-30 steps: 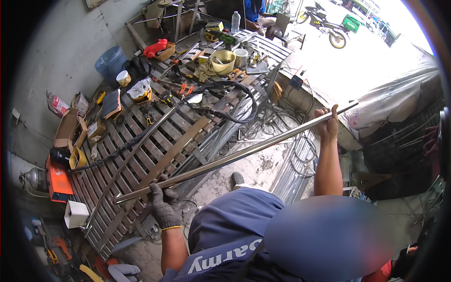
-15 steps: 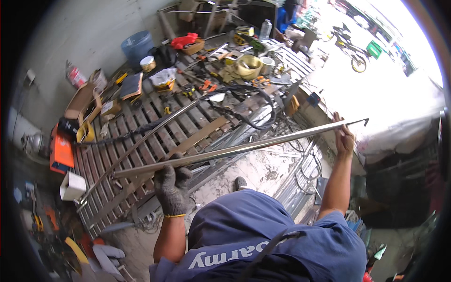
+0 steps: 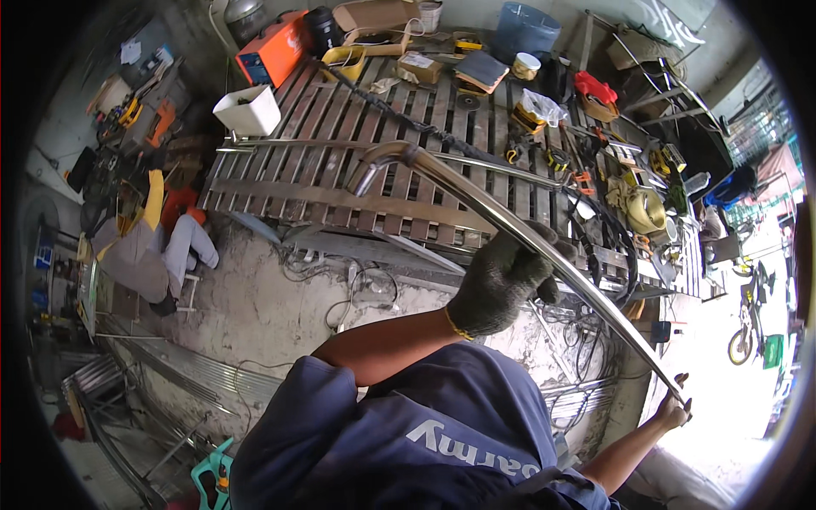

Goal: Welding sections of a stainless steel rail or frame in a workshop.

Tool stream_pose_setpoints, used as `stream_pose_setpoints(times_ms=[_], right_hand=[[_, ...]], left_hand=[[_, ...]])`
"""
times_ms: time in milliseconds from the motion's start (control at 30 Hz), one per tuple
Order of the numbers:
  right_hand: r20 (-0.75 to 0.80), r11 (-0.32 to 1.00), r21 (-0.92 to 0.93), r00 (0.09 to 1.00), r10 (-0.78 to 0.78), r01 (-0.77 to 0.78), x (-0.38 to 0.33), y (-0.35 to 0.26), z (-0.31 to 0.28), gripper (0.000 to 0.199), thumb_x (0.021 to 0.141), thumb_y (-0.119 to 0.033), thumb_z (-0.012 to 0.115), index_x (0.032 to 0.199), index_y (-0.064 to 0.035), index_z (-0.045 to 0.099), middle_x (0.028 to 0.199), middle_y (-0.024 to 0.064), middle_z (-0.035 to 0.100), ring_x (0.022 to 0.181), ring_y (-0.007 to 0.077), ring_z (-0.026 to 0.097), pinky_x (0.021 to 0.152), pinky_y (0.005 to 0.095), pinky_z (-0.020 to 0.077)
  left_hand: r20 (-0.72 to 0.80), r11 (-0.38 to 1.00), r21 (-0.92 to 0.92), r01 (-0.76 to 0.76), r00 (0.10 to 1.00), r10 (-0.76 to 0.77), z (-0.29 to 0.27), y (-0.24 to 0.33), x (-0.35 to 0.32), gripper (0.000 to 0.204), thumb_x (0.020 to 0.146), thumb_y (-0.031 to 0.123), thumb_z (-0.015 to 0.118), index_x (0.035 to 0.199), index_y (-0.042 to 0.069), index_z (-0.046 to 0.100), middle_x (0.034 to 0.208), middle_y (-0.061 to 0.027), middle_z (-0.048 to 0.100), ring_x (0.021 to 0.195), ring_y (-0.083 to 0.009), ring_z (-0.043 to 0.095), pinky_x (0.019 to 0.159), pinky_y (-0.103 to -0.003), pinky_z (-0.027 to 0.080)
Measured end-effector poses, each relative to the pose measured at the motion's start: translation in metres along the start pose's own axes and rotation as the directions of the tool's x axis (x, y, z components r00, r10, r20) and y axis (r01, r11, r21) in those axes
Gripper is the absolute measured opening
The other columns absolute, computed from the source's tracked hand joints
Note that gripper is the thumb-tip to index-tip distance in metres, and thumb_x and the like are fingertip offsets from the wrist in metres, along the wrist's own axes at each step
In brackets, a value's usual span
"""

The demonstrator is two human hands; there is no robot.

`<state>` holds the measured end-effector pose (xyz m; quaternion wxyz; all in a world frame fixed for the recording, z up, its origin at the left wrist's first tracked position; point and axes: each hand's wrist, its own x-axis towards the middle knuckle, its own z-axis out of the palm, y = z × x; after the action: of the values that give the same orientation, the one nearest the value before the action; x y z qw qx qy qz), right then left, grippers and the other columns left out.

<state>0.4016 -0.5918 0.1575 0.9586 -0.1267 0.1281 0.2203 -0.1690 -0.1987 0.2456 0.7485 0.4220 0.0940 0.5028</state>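
Note:
A long shiny metal tube (image 3: pixel 463 185) with a bent end runs from upper centre down to the lower right, above a slatted metal gate (image 3: pixel 323 200) lying flat on the ground. My left hand (image 3: pixel 501 280), in a grey knit glove, grips the tube near its middle. My right hand (image 3: pixel 676 412), bare, holds the tube's far end at the lower right. My blue shirt fills the bottom of the view.
Tools, boxes, an orange welding machine (image 3: pixel 276 55), a white box (image 3: pixel 248 110), a blue bucket (image 3: pixel 523 30) and black cables (image 3: pixel 595 255) crowd the gate. A person (image 3: pixel 144 246) sits at the left. A two-wheeler (image 3: pixel 748 314) stands at the right.
The view has swung left and down. The tube, held by both hands throughout, now slants from upper centre to lower right, and my right hand sits lower in the picture.

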Motion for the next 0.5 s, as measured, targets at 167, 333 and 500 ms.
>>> stream_pose_setpoints(times_ms=[167, 333, 500], right_hand=[[0.225, 0.988, -0.079, 0.963, 0.151, -0.136, -0.006, -0.039, -0.006, 0.073, 0.105, 0.009, 0.038, 0.169, 0.0057, 0.004, 0.169, 0.0334, 0.029, 0.158, 0.0477, 0.03, 0.133, 0.061, 0.0272], [0.116, 0.932, -0.361, 0.992, 0.058, -0.012, 0.028, 0.01, -0.009, 0.055, 0.117, -0.003, 0.034, 0.168, 0.0096, 0.016, 0.171, 0.0275, 0.032, 0.161, 0.034, 0.03, 0.135, 0.0511, 0.0289], [0.528, 0.834, -0.404, 0.648, 0.549, -0.376, 0.05, -0.075, -0.05, 0.054, 0.119, -0.016, 0.044, 0.163, 0.0108, 0.03, 0.163, 0.0277, 0.045, 0.151, 0.034, 0.048, 0.119, 0.0457, 0.0525]], left_hand=[[0.045, 0.994, -0.109, 0.008, 0.999, -0.003, 0.0, -0.007, 0.0, 0.033, 0.109, 0.01, 0.065, 0.139, 0.002, 0.052, 0.119, -0.0186, 0.073, 0.083, -0.0178, 0.074, 0.075, -0.034, 0.064], [-0.029, 1.0, 0.004, -0.014, 0.999, 0.014, 0.002, -0.007, -0.017, 0.031, 0.11, 0.009, 0.065, 0.138, 0.002, 0.053, 0.099, -0.0108, 0.071, 0.086, -0.0183, 0.074, 0.077, -0.034, 0.064], [0.013, 0.993, -0.102, 0.068, 0.998, -0.067, -0.003, -0.01, -0.012, 0.03, 0.11, 0.008, 0.062, 0.138, 0.002, 0.052, 0.108, -0.0126, 0.072, 0.09, -0.0197, 0.076, 0.082, -0.035, 0.065]])
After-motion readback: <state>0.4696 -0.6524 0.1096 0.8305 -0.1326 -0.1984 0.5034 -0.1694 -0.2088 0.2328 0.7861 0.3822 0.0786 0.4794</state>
